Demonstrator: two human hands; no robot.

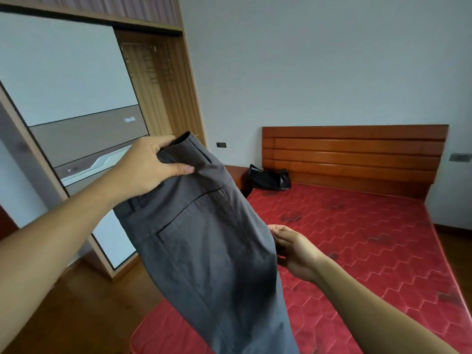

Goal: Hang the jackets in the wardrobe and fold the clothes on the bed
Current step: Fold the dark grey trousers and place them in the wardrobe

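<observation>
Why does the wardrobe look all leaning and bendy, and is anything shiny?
Head view: the wide lens bends straight lines, so the wardrobe leans; head view: light is soft and even, no hard shadows; head view: the headboard has a faint shine, and the trousers in the left hand look sharp.

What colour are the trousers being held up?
Plain dark grey trousers, no pattern, seen in the head view, gripped at the waistband by the left hand.
</observation>
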